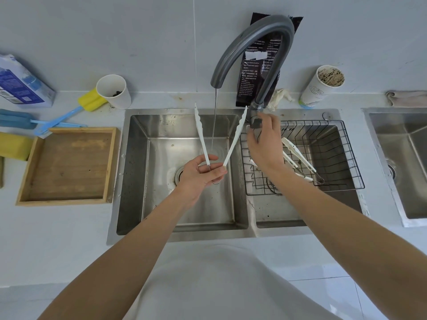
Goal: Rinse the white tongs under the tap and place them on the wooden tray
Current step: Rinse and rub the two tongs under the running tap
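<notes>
The tongs [234, 137] in the left hand [198, 174] are white. Beyond both hands the tap [254, 33] is dark grey. Past the right hand [265, 144], a black packet [249, 84] carries white print. Left of the left hand, the tray [69, 167] is tan wood grain.

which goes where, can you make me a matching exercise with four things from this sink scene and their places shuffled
1 white tongs
2 wooden tray
3 wire basket
4 black packet

a behind the tap
b in the right basin
c in the left hand, over the left basin
d on the counter, left of the sink

Pairs: 1-c, 2-d, 3-b, 4-a
</notes>
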